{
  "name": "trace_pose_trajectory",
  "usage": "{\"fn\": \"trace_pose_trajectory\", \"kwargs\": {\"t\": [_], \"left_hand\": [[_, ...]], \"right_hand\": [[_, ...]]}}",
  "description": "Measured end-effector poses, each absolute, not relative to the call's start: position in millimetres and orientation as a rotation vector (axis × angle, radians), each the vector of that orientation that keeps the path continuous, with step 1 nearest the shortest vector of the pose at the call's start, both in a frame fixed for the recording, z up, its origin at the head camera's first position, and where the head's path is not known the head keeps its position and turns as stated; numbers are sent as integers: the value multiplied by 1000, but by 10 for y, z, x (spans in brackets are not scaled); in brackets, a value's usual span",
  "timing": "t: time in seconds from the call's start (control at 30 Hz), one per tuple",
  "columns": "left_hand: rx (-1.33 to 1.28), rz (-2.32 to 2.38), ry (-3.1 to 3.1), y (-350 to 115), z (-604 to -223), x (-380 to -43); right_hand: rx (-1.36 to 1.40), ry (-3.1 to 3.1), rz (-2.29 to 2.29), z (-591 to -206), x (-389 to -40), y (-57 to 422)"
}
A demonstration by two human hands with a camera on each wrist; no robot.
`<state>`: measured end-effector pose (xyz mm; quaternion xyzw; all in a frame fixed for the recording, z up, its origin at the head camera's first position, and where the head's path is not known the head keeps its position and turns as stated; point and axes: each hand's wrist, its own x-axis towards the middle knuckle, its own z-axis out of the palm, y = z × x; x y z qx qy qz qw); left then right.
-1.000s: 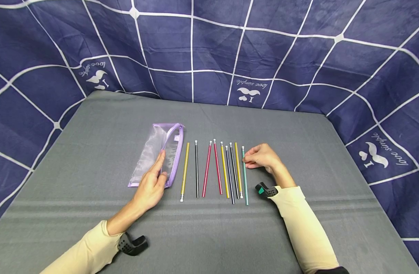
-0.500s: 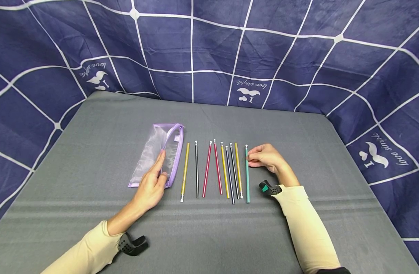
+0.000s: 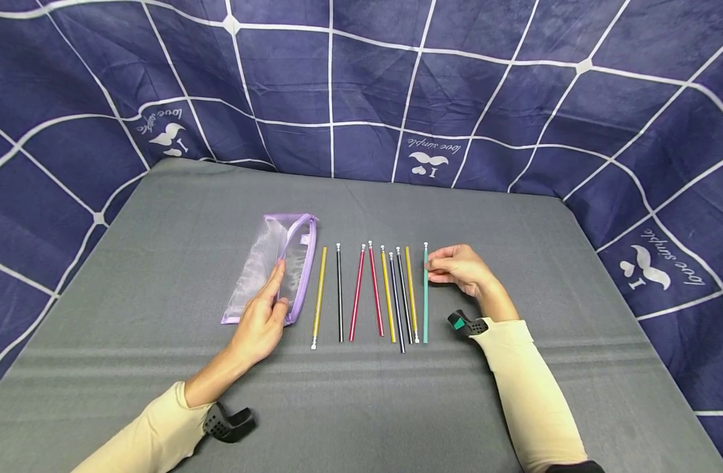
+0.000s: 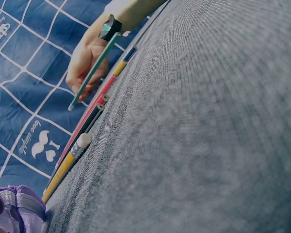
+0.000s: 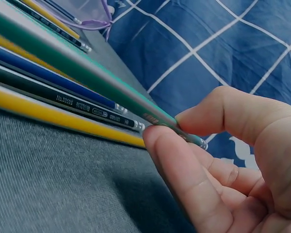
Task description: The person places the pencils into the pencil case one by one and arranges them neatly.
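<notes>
In the head view, a mesh pencil pouch (image 3: 252, 276) with purple trim lies at left, its zip side gaping. My left hand (image 3: 259, 325) holds the pouch by the edge of its opening; the lower fingers are hidden. A green pencil (image 3: 425, 302) with a white eraser end is pinched between thumb and index of my right hand (image 3: 463, 268). The left wrist view shows this green pencil (image 4: 94, 70) raised above the others. Up close in the right wrist view, the thumb and index finger meet near the eraser end of the green pencil (image 5: 102, 80).
Between the hands several pencils lie in a loose row: a yellow pencil (image 3: 319, 299), a black pencil (image 3: 340, 292), a red pencil (image 3: 357, 292), a dark blue pencil (image 3: 397, 302) and others. The grey table (image 3: 361, 407) ends at a blue checked cloth (image 3: 361, 85) behind.
The right hand has drawn the green pencil slightly right, away from the yellow one, then moved it a little farther from me and straightened it. The left hand and pouch have stayed put.
</notes>
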<state>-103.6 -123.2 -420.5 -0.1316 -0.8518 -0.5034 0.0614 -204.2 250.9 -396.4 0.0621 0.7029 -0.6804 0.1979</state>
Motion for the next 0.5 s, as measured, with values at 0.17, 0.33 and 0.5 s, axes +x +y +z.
{"fn": "trace_pose_trajectory", "kwargs": {"t": [0.17, 0.33, 0.5], "left_hand": [[-395, -1518, -2575, -1229, -4212, -1037], [-413, -1506, -2556, -1219, -4222, -1041], [-409, -1510, -2551, -1223, -4226, -1043]], "right_hand": [[173, 1955, -1926, -3942, -2061, 2424], [171, 1956, -1942, -3915, -2083, 2285], [155, 1947, -1971, -3894, -2131, 2129]]}}
